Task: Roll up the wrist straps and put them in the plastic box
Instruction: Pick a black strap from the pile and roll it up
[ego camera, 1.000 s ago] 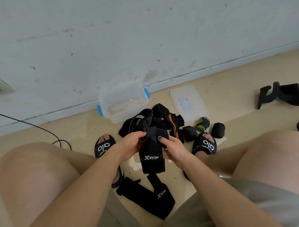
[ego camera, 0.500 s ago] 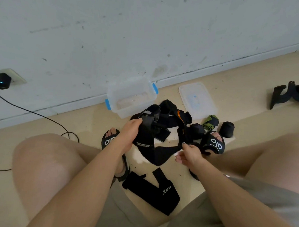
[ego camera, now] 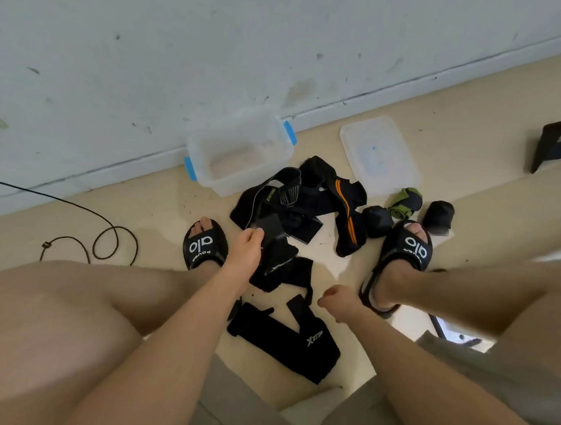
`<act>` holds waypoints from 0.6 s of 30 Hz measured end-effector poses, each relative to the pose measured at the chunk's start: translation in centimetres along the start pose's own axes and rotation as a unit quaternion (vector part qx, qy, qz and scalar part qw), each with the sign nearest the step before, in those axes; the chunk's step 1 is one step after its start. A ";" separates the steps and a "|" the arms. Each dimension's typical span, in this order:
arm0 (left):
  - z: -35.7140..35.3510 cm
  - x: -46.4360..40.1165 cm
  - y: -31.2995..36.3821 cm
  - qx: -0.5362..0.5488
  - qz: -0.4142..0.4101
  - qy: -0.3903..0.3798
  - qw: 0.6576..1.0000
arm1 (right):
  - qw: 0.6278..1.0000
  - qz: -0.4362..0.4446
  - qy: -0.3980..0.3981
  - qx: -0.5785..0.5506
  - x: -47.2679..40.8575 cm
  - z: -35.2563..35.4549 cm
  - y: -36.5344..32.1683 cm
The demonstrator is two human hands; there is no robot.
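Floor [ego camera: 163, 213]; left hand [ego camera: 243, 254] gripping strap [ego camera: 274, 244]

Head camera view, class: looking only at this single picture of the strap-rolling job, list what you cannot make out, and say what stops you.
- Right hand: motion blur; whether it grips the held strap's end is unclear.
- Left hand: its fingers lie behind the strap.
- Strap pile: overlapping black straps; count unclear.
- Plastic box: translucent and hazy; contents uncertain.
- Black object: cut by the right edge.
- Cable: runs off the left edge.
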State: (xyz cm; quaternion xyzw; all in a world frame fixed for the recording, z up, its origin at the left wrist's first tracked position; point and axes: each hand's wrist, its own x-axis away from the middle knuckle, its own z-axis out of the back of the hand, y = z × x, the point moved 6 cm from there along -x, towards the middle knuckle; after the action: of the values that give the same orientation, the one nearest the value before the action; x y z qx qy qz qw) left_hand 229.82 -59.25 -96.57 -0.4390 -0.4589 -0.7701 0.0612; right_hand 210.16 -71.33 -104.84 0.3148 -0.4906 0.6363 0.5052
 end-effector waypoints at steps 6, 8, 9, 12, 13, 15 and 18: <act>-1.6 -3.0 -2.4 0.058 0.045 -0.009 0.997 | 0.995 -0.008 -0.062 0.081 -4.1 -4.5 2.6; -1.9 -4.1 -2.7 0.050 0.065 -0.014 0.997 | 0.993 -0.012 -0.084 0.085 -5.6 -5.7 3.7; -2.1 -4.5 -2.6 0.044 0.071 -0.016 0.996 | 0.991 -0.013 -0.094 0.091 -6.3 -6.2 4.3; -2.6 -5.9 -2.3 0.030 0.065 -0.027 0.997 | 0.989 -0.018 -0.109 0.098 -7.9 -7.1 5.5; -2.7 -6.2 -2.1 0.025 0.061 -0.032 0.997 | 0.990 -0.026 -0.117 0.075 -8.1 -7.4 5.7; -2.8 -6.7 -1.6 0.013 0.054 -0.038 0.998 | 0.989 -0.044 -0.143 0.017 -8.0 -8.3 5.7; -2.3 -6.9 -1.2 -0.022 0.049 -0.015 0.998 | 0.986 -0.056 -0.154 -0.013 -7.8 -9.0 5.0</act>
State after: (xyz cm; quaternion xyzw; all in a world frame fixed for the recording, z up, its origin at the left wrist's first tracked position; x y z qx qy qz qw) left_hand 232.00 -62.42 -102.88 -0.4734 -0.4211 -0.7693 0.0822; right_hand 208.57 -65.48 -116.25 0.4290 -0.5525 0.5448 0.4625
